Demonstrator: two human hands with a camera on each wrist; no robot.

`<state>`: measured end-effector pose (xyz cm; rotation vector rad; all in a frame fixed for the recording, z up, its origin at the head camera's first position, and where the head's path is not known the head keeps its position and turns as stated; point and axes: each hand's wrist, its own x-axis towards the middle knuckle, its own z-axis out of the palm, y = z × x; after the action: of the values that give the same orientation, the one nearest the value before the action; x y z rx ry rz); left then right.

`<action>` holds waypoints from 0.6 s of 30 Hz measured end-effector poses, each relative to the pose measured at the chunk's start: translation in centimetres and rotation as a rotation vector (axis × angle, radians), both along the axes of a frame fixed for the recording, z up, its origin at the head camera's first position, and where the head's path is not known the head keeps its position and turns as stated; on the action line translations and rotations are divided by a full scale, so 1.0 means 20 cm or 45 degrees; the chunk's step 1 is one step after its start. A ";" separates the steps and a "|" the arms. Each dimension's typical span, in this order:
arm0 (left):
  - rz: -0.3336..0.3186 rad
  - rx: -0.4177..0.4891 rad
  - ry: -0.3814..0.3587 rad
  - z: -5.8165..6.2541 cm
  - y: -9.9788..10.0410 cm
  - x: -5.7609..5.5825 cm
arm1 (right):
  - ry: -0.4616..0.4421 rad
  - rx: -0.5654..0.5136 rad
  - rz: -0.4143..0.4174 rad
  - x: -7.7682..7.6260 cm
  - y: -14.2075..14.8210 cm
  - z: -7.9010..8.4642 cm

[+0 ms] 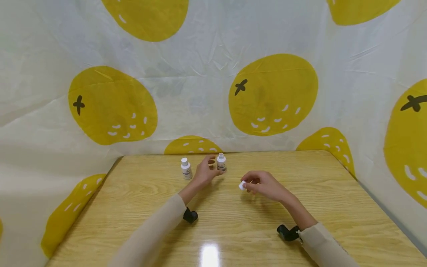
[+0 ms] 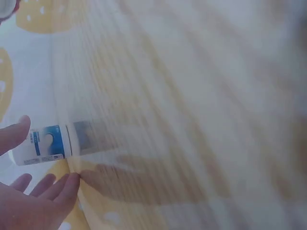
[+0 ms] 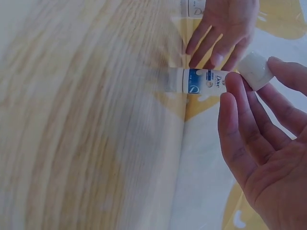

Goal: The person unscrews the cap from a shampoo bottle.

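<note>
Left arm point(image 1: 146, 233) stretching forward and inward, sleeve point(image 1: 166, 215) ending short of the wrist. Left hand point(image 1: 204, 172) reaching slightly further out than the right; thumb point(image 2: 17, 134) standing well apart from the fingers point(image 2: 62, 194), those spreading and bending a little. Right arm point(image 1: 328, 244) angling in from the person's right, bare wrist showing past its cuff. Right hand point(image 1: 261, 183) pinching, I'm noting, between thumb point(image 3: 290, 74) and fingertip, remaining fingers curving loosely. Hands hovering near each other, palms roughly facing inward.
</note>
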<state>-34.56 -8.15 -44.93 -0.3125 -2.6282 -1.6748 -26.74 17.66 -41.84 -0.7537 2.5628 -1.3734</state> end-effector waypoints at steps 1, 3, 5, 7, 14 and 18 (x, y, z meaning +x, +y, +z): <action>-0.001 0.002 0.006 0.00 -0.01 0.01 | -0.001 -0.003 -0.008 0.00 0.00 0.00; -0.003 0.011 0.015 0.00 -0.03 0.02 | -0.006 -0.009 -0.025 0.00 -0.01 0.00; -0.004 0.020 0.015 0.00 -0.05 0.05 | -0.009 -0.008 -0.047 -0.01 -0.01 0.00; 0.004 0.018 0.020 0.00 -0.07 0.07 | -0.013 -0.007 -0.071 -0.01 -0.01 0.00; -0.001 0.066 0.022 0.03 -0.12 0.15 | -0.011 -0.006 -0.115 -0.03 -0.01 0.00; -0.017 0.102 0.012 0.03 -0.13 0.20 | -0.006 0.002 -0.145 -0.06 -0.02 -0.01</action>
<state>-30.65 -10.83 -44.28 -0.3359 -2.5500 -1.7720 -27.93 17.32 -42.00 -0.6115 2.6402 -1.4027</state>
